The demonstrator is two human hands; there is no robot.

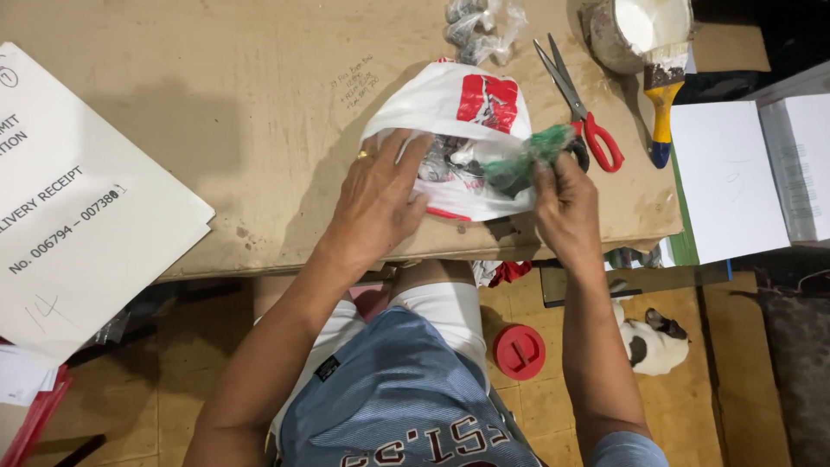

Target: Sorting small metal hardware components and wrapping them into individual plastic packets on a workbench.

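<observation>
**Two hands at a white bag on the bench**

A white plastic bag [450, 104] with a red print lies on the brown bench [216, 112], its mouth turned toward the person. The left hand [376, 203] lies flat on the bag's near left edge, fingers spread and loose, pressing the plastic down; this grip is apart and clamps nothing. A ring shows on one finger. The right hand [566, 199] sits at the bag's right side, its grip pinched together on a green wad [523, 160] of crumpled stuff that hangs just at the bag's mouth, touching the plastic. What the wad is made of is hard to tell. Dark, mixed contents show inside the opening between the two hands.

Just right of the wad lie scissors [575, 99] with red handles, blades pointing away, the handles partly behind the right hand's fingers. Beyond the bag sits a small clear packet [480, 26] of grey pieces. At the far right corner stands a tub [635, 30] of white paste with a yellow-handled brush [663, 91] leaning from it. White papers [78, 216] overhang the bench's left end, and more white sheets [735, 182] lie to the right. Below, on the floor, are a red lid [519, 350] and a small black-and-white animal [653, 342].
</observation>
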